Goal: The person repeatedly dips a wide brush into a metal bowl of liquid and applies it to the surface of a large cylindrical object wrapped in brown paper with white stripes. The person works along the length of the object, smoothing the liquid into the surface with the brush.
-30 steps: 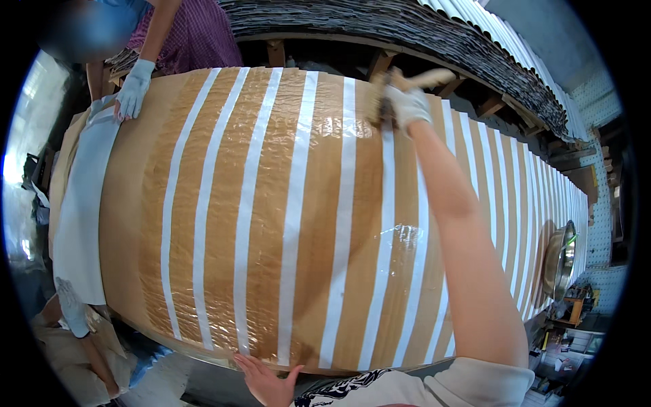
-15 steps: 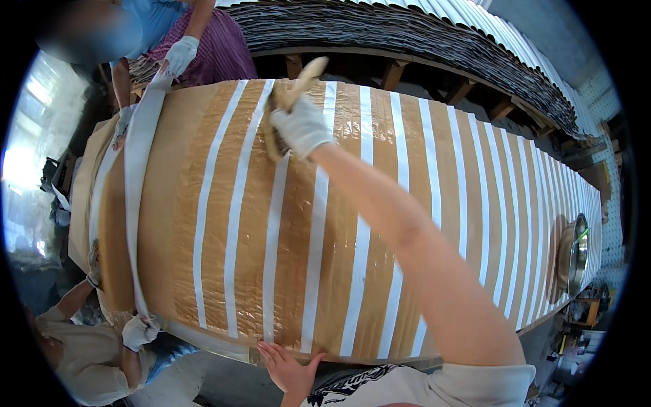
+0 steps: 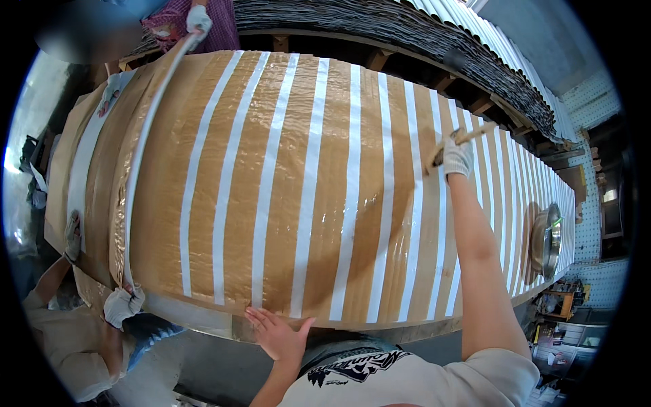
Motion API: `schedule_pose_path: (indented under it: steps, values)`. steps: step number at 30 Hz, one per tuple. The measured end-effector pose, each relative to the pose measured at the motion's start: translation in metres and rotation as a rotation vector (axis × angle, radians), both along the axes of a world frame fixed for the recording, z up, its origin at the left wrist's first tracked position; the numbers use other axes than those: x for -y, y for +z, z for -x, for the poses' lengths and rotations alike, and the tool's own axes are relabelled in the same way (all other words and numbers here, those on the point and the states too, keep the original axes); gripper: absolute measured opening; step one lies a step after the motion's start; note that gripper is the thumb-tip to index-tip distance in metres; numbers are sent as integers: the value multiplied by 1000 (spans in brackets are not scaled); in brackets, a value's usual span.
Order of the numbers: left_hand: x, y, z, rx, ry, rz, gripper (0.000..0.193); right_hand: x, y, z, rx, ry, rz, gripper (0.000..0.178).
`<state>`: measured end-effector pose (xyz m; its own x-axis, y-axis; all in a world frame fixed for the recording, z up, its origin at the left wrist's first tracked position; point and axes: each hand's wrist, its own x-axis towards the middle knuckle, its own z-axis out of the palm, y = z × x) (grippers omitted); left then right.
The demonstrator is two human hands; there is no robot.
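My right hand (image 3: 458, 157), in a white glove, is closed around a wide brush (image 3: 479, 132) with a light wooden handle. Its dark bristles are partly hidden by the glove, near the far side of the stack. Under it lie overlapping brown paper sheets (image 3: 369, 203) with white strips showing between them; the left and middle part shines wet. My bare left hand (image 3: 279, 334) rests with fingers spread on the near edge of the sheets. At the left end, two co-workers' gloved hands (image 3: 199, 20) (image 3: 123, 304) hold a lifted sheet edge (image 3: 150, 129) between them.
A metal bowl (image 3: 546, 241) with something green in it stands on the sheets at the right. Behind, a long stack of dark-edged sheets (image 3: 407, 37) lies on wooden supports (image 3: 378, 60). More brown sheets (image 3: 64, 156) lie at the far left.
My right hand has swept the brush from the left part well to the right. The co-workers' lifted sheet has shifted and tilted at the left. My left hand stays at the near edge.
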<state>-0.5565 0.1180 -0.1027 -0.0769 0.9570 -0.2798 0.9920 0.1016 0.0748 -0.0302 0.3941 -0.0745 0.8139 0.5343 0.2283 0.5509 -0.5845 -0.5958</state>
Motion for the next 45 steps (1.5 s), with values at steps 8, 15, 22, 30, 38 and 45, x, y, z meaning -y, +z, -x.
schedule_pose_path:
  steps: [8,15,22,30,38,45]
  values:
    - [1,-1,0,16,14,-24,129,-56,79,362,-387,705,176,52]
    - [0,1,4,14,8,-9,126,11,25,279,-364,508,16,48]
    - [2,-5,4,7,-51,-87,123,121,2,96,-102,82,-94,53]
    - [10,-4,23,-13,-174,-128,119,47,55,369,-277,601,-95,41]
    - [20,-15,49,101,-263,-186,110,86,27,388,-212,567,187,38]
    - [23,-22,82,382,-412,-245,86,217,-13,175,89,37,22,45]
